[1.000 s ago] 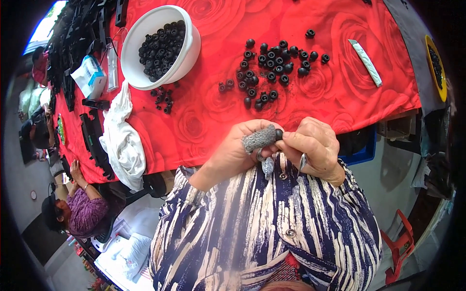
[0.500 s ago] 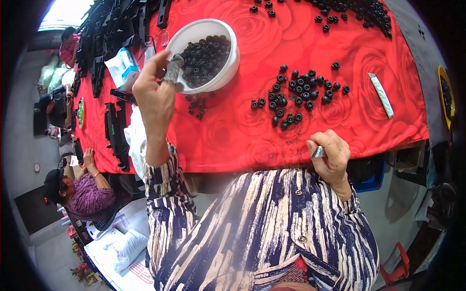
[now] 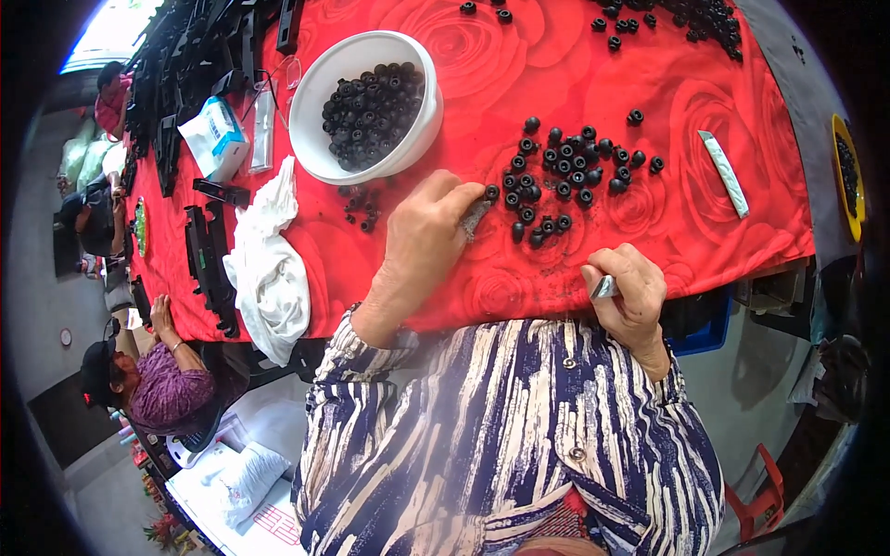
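My left hand (image 3: 422, 236) reaches over the red cloth, fingertips closed on a small round black part (image 3: 491, 193) with a hole in it. A grey wrap covers one of its fingers. Just right of it lies a loose cluster of similar black parts (image 3: 577, 165). Near the table's front edge, my right hand (image 3: 632, 295) is closed around a small tool with a flat silvery tip (image 3: 604, 286); its handle is hidden in the fist. Beyond my left hand stands a white plastic bowl (image 3: 433, 120) partly filled with the same black parts.
A white cloth (image 3: 273, 287), long black plastic pieces (image 3: 211, 269) and a tissue pack (image 3: 215, 139) lie at left. A pale, narrow snap-off cutter (image 3: 725, 174) lies at right. More black parts heap at far right. Another person (image 3: 171, 385) sits at the left edge.
My left hand has moved from the bowl's rim rightward and nearer, to the cluster's left edge, and closed on a black part. The right hand has barely moved.
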Demonstrator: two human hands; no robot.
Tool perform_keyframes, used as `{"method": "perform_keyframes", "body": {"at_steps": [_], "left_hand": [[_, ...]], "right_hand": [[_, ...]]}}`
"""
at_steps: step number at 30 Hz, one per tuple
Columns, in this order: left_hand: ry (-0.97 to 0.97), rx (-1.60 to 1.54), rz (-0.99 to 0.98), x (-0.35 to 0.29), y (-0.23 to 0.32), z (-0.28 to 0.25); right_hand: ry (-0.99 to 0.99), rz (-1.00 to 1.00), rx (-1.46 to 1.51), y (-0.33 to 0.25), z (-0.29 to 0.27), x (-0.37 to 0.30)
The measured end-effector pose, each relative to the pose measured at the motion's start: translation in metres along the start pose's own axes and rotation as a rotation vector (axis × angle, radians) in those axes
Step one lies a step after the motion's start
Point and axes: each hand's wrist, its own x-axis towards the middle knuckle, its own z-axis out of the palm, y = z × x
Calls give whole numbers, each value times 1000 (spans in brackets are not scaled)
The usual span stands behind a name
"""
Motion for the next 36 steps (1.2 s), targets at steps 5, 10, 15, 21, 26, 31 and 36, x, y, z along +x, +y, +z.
{"method": "perform_keyframes", "body": {"at_steps": [5, 10, 15, 21, 26, 31, 36], "left_hand": [[-76, -80, 31, 4, -6, -2], [-4, -3, 8, 4, 1, 0], [12, -280, -106, -14, 16, -4], [-356, -1388, -595, -23, 41, -4], [-426, -1812, -709, -35, 49, 20], [-414, -1831, -758, -39, 57, 17], [-471, -1826, -744, -38, 53, 22]], "right_hand": [[-12, 10, -11, 2, 0, 0], [-4, -4, -20, 3, 2, 0], [-12, -16, -18, 3, 1, 0], [-8, 34, 73, -7, 0, 6], [-73, -7, 271, -14, 2, 14], [-125, 22, 345, -15, 2, 10], [-102, -29, 338, -13, 3, 5]]}}
